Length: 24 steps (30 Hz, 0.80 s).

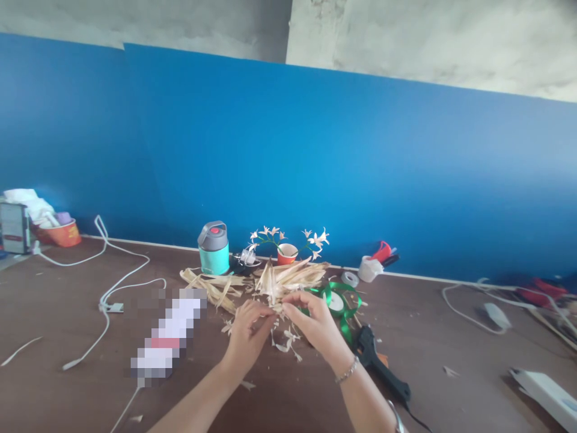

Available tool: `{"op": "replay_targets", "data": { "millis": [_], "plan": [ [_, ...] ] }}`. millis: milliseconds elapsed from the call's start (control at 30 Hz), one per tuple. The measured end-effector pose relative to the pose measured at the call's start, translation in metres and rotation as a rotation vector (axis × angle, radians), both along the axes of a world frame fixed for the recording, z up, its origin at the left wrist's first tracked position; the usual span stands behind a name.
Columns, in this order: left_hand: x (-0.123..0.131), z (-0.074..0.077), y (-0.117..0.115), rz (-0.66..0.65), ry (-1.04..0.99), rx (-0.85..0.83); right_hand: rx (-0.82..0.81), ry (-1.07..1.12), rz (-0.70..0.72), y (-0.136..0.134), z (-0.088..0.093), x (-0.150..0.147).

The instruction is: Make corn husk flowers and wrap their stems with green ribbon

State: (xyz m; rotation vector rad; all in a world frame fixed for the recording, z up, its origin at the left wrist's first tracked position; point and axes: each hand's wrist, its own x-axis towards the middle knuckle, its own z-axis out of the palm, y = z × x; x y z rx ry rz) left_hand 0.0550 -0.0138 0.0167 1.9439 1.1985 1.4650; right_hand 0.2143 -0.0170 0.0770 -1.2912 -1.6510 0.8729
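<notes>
In the middle of the table, my left hand [249,329] and my right hand [313,319] meet with their fingertips close together. Both are closed in a pinch around what looks like a small pale strip of corn husk; its shape is too small to make out. Just beyond the fingers lies a pile of dried corn husks [297,276], with longer husk strips [216,285] to its left. White husk scraps [288,344] are scattered below my hands. Right of my right hand are a spool of green ribbon [334,302] and a black glue gun [381,364].
Behind the husks, an orange paper cup [287,255] holds stems with white flowers. A turquoise flask [214,249] stands to its left. A tape roll [350,279] and a white cup [370,269] are at right. A power strip [169,340], partly blurred, and white cables [108,288] lie left.
</notes>
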Motion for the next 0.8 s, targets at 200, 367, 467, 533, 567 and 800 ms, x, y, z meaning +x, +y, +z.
{"op": "replay_targets", "data": {
  "millis": [200, 367, 467, 533, 567, 800],
  "plan": [
    [0.002, -0.002, 0.0, 0.0, 0.062, 0.008, -0.024, -0.041, -0.019, 0.001, -0.002, 0.0],
    [0.002, -0.001, -0.001, -0.039, -0.035, -0.064, -0.02, -0.046, -0.006, 0.002, -0.003, 0.001],
    [0.003, 0.001, -0.001, -0.066, -0.078, -0.108, 0.006, -0.066, 0.009, 0.002, -0.003, 0.002],
    [0.003, 0.003, -0.001, -0.079, -0.093, -0.136, 0.038, -0.073, 0.015, 0.002, -0.003, 0.002],
    [0.003, 0.004, -0.002, -0.084, -0.102, -0.15, 0.055, -0.073, 0.014, 0.002, -0.002, 0.002],
    [0.004, 0.008, -0.003, -0.091, -0.161, -0.28, 0.078, -0.095, 0.021, 0.0, 0.003, 0.001]
  ]
}}
